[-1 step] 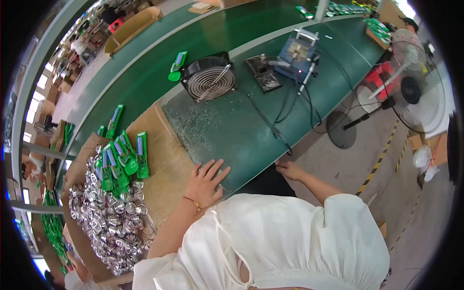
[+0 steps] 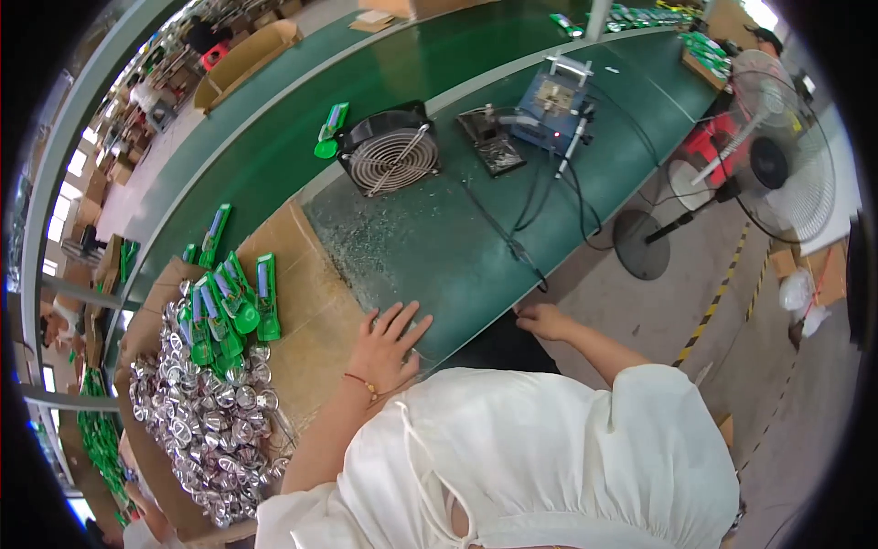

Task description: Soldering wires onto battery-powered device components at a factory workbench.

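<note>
Nothing is shifting between the two views. You are pressing your left hand, fingers spread, empty, flat on the green matted surface (edge nearest you); your right hand is gripping its rim, fingers curled together.

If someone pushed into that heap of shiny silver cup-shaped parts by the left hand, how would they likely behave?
The silver parts look like thin, small metal shells, so each is probably light. They lie loose and piled on cardboard, so a push would likely make them slide and spill rather than move as one. Their rounded shape suggests some may roll. The left hand lies flat beside them, not touching.
</note>
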`<state>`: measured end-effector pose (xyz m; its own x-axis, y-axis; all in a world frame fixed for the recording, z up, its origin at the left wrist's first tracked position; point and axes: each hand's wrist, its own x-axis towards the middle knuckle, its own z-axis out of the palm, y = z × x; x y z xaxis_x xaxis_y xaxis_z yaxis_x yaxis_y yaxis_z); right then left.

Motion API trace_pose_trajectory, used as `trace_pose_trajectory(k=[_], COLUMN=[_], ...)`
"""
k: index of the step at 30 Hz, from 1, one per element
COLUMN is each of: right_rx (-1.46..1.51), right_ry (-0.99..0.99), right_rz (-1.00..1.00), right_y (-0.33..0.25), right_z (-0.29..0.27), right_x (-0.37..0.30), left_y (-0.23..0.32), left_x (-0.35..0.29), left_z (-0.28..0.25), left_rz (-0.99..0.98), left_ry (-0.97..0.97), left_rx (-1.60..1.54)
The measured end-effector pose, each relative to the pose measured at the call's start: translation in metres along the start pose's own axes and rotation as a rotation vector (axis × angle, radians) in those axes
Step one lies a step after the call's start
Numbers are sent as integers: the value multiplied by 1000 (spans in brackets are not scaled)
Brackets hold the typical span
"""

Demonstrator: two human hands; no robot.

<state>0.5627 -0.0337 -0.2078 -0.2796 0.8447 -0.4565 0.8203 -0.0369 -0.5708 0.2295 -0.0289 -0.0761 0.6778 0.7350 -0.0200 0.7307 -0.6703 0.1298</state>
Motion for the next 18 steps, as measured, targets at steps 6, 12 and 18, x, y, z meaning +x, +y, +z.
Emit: trace_pose_trajectory(k=[6, 12, 18], right_rx=[481, 630, 1348], right_ry=[-531, -803, 37], right_rz=[-419, -338, -343], right_y=[-138, -162, -184], right_z=[-73, -15, -116], right_x=[-65, -44, 2], left_y=[13, 51, -22], left_x=[-5, -58, -17], left_z=[9, 23, -56], left_rz=[-92, 242, -49], left_ry=[190, 308, 411], left_rx=[-252, -155, 24])
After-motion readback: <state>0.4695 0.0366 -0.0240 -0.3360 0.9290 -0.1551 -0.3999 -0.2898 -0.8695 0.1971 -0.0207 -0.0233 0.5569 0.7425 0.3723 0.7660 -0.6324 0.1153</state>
